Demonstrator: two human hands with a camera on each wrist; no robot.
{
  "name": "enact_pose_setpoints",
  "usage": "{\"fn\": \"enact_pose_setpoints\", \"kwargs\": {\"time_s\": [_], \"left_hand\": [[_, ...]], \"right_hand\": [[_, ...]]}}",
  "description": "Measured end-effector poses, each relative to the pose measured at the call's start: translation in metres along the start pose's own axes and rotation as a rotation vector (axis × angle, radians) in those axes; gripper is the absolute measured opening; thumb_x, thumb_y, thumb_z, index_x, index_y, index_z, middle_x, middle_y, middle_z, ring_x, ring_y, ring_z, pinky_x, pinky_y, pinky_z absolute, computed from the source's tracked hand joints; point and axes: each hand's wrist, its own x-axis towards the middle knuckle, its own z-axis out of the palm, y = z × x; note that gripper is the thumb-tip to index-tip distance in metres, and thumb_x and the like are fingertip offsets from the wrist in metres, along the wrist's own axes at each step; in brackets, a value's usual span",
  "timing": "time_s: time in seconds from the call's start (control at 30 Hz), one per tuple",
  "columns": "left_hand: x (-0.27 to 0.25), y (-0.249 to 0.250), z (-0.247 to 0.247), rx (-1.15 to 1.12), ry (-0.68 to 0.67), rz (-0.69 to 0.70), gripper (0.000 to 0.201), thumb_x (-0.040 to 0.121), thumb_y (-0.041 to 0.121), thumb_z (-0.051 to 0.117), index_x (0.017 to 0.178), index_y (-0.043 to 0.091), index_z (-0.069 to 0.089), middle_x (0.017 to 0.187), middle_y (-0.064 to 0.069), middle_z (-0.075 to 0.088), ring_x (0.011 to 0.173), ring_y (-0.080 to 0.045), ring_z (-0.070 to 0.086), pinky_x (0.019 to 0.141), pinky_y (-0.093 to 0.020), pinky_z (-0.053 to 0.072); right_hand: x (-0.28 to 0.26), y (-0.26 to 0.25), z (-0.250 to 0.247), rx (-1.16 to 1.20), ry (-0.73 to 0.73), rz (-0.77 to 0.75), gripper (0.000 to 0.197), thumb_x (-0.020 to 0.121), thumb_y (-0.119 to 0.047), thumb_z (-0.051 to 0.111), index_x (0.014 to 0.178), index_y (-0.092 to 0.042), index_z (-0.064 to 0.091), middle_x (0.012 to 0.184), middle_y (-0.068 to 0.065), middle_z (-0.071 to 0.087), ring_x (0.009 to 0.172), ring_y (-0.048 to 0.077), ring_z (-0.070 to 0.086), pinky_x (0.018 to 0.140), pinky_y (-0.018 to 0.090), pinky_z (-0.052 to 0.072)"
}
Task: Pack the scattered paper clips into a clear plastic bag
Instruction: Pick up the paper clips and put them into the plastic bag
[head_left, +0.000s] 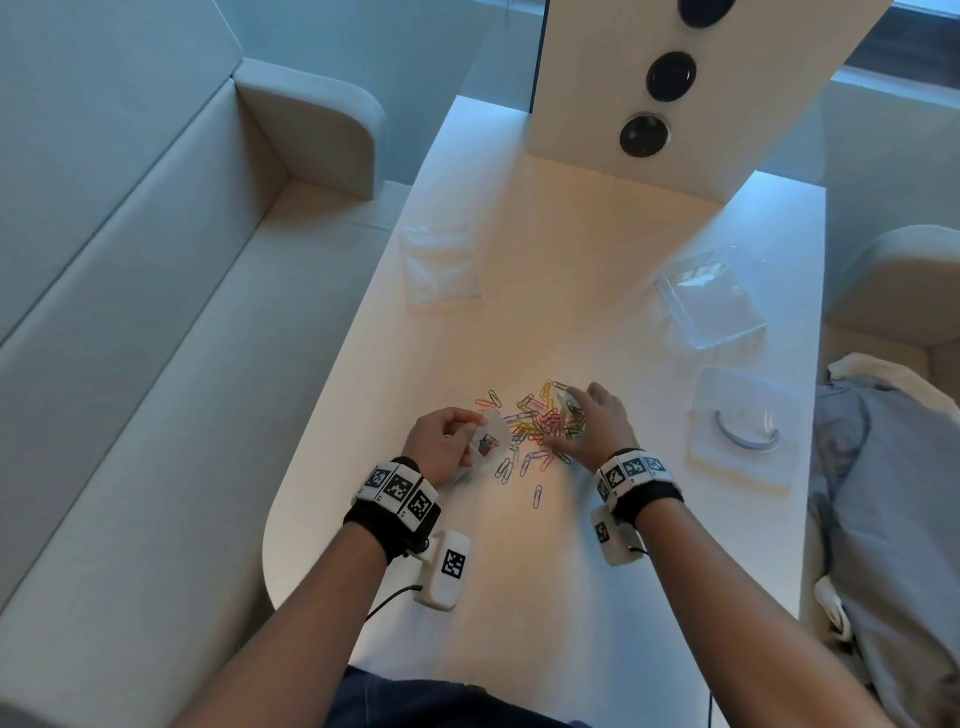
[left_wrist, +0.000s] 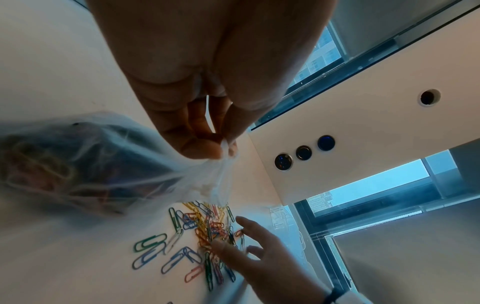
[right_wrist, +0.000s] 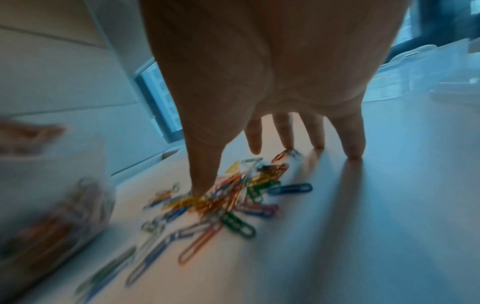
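Observation:
Coloured paper clips (head_left: 540, 426) lie in a loose heap on the white table (head_left: 597, 597), seen also in the wrist views as paper clips (left_wrist: 205, 232) and paper clips (right_wrist: 233, 195). My left hand (head_left: 447, 441) pinches the rim of a small clear plastic bag (head_left: 488, 441) that holds a few clips; the bag (left_wrist: 78, 164) hangs below the pinching fingers (left_wrist: 205, 148). My right hand (head_left: 592, 421) is spread over the heap, its straight fingertips (right_wrist: 285, 142) touching clips and table, the thumb pressing into the pile.
A spare clear bag (head_left: 441, 265) lies at the far left of the table. A clear square tray (head_left: 711, 296) and a white lid with a handle (head_left: 743, 431) sit at the right. A white panel with round sockets (head_left: 644, 135) stands behind. Sofas flank the table.

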Motion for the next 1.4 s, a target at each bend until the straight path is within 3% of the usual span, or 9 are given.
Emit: {"fn": "enact_pose_setpoints", "kwargs": {"time_s": [0.27,0.43,0.63,0.77,0.9,1.0,1.1,1.27,1.4], "left_hand": [[0.0,-0.003,0.004,-0.022,-0.011,-0.029,0.018,0.097,0.006,0.052,0.098,0.012,0.068,0.07,-0.004,0.06,0.04,-0.002,0.049,0.049,-0.016,0.047],[-0.002,-0.004,0.006,-0.036,-0.018,-0.039,0.018,0.097,0.004,0.051,0.101,0.007,0.068,0.067,-0.003,0.058,0.039,0.0,0.048,0.046,-0.013,0.046],[-0.004,-0.007,0.008,-0.032,-0.01,-0.029,0.018,0.096,0.002,0.051,0.098,0.006,0.068,0.067,-0.003,0.058,0.038,0.001,0.049,0.046,-0.012,0.045],[-0.003,-0.012,0.016,-0.029,-0.027,-0.045,0.019,0.096,0.005,0.054,0.091,0.014,0.07,0.069,-0.005,0.061,0.044,-0.006,0.053,0.054,-0.019,0.05],[-0.003,-0.012,0.029,-0.036,-0.02,-0.053,0.016,0.096,0.007,0.055,0.093,0.015,0.068,0.067,-0.002,0.061,0.052,-0.012,0.054,0.049,-0.016,0.045],[-0.006,-0.011,0.031,-0.029,-0.015,-0.044,0.013,0.095,0.01,0.057,0.097,0.016,0.068,0.064,0.0,0.062,0.052,-0.011,0.056,0.054,-0.02,0.047],[-0.012,-0.009,0.032,-0.027,0.005,-0.016,0.014,0.095,0.011,0.058,0.09,0.022,0.064,0.062,0.002,0.061,0.049,-0.01,0.056,0.059,-0.025,0.051],[-0.015,-0.01,0.026,-0.01,0.002,0.01,0.012,0.094,0.013,0.059,0.091,0.021,0.067,0.065,0.005,0.061,0.051,-0.011,0.057,0.07,-0.033,0.056],[-0.014,-0.01,0.021,0.019,0.002,0.022,0.02,0.091,0.017,0.061,0.08,0.032,0.066,0.068,0.009,0.061,0.052,-0.011,0.061,0.09,-0.042,0.055]], "right_hand": [[-0.019,-0.015,0.03,-0.034,0.202,-0.227,0.03,0.092,-0.019,0.059,0.121,-0.017,0.066,0.123,0.008,0.059,0.111,0.027,0.053,0.092,0.035,0.049],[-0.016,-0.014,0.024,0.079,0.189,-0.231,0.018,0.088,-0.006,0.062,0.094,-0.01,0.078,0.097,0.008,0.072,0.086,0.025,0.066,0.084,0.033,0.054],[-0.027,-0.001,0.018,1.018,0.05,0.274,0.021,0.076,-0.009,0.08,0.097,-0.007,0.078,0.091,0.01,0.076,0.088,0.02,0.072,0.088,0.03,0.057],[-0.051,-0.015,0.005,1.701,-0.155,0.288,0.024,0.086,0.011,0.06,0.109,0.013,0.063,0.099,0.019,0.073,0.09,0.024,0.072,0.082,0.028,0.059],[-0.062,-0.037,-0.001,1.512,-0.218,0.153,0.022,0.082,0.011,0.066,0.104,0.01,0.067,0.095,0.02,0.073,0.084,0.024,0.071,0.077,0.026,0.06],[-0.059,-0.048,0.005,1.003,-0.157,0.038,0.019,0.079,0.001,0.074,0.098,-0.004,0.076,0.092,0.016,0.075,0.081,0.02,0.072,0.08,0.029,0.059],[-0.056,-0.062,0.006,0.603,-0.068,-0.036,0.022,0.082,-0.002,0.066,0.093,-0.016,0.079,0.08,0.001,0.075,0.065,0.003,0.068,0.064,0.019,0.057],[-0.061,-0.085,0.001,0.432,0.022,-0.094,0.015,0.077,-0.001,0.069,0.079,-0.012,0.078,0.066,0.002,0.072,0.056,0.008,0.064,0.056,0.012,0.052],[-0.062,-0.09,0.002,0.351,0.089,-0.122,0.012,0.08,-0.005,0.069,0.083,-0.012,0.078,0.072,0.001,0.072,0.061,0.012,0.065,0.066,0.023,0.058]]}}
